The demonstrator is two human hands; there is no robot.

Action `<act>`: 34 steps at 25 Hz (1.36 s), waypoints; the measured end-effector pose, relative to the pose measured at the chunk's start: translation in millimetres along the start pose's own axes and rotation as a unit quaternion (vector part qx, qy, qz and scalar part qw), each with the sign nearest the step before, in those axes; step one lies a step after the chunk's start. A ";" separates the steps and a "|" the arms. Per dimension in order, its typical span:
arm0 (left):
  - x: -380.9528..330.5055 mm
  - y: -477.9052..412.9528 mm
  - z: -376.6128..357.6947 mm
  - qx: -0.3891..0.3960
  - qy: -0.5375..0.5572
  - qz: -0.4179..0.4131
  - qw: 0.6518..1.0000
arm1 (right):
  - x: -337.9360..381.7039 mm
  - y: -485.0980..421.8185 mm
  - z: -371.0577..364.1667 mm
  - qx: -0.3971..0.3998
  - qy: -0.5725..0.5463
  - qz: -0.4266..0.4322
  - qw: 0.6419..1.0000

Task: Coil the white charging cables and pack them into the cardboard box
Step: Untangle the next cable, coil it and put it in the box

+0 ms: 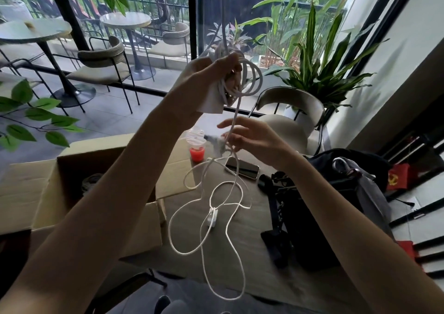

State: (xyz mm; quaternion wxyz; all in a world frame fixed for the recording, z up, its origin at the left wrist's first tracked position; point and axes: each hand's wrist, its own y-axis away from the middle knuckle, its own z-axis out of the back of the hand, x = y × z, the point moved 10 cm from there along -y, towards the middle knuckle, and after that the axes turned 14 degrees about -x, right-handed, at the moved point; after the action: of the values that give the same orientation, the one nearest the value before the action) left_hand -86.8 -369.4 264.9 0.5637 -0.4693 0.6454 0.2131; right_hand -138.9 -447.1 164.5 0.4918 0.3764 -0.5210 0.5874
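My left hand (211, 78) is raised high and grips a coil of white charging cable (249, 80) together with a white charger block. From the coil one strand drops straight down through my right hand (249, 137), whose fingers are loosely curled around the strand. Below, the rest of the white cable (223, 217) lies in loose loops on the table, with a small white inline piece (212, 217) among them. The open cardboard box (72, 193) stands to the left under my left forearm, a dark coil inside it.
A phone (242, 168) lies face up past the loops. A plastic cup with red contents (197, 145) stands behind the box flap. A black bag (336, 205) and straps fill the table's right side. A chair (293, 112) and plants stand beyond.
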 end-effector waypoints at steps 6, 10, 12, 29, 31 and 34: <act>13.7 -0.2 12.4 -0.047 -0.023 0.007 0.999 | -29.8 11.8 -4.0 0.034 -0.079 -0.127 0.988; 17.9 -4.1 22.8 -0.057 -0.083 -0.005 0.995 | -43.0 15.3 8.7 0.019 -0.005 -0.117 0.993; 20.6 -5.5 27.1 -0.070 -0.086 -0.009 0.994 | -48.5 6.4 25.2 -0.072 0.072 -0.100 0.990; -11.1 -16.5 13.5 -0.011 0.033 -0.073 0.997 | -102.7 13.0 74.3 -0.072 0.410 -0.243 0.876; -10.4 -17.9 11.9 -0.012 0.020 -0.076 0.997 | -67.7 3.9 48.1 -0.082 0.281 -0.166 0.942; 3.6 -19.6 14.5 -0.009 -0.049 -0.060 0.997 | -13.8 -4.2 55.6 -0.222 0.159 -0.078 0.959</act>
State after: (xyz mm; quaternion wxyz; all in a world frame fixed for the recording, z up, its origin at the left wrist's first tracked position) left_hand -62.3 -368.3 262.6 0.6020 -0.5010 0.5860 0.2076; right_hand -135.5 -504.4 161.9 0.6839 0.1988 -0.5222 0.4691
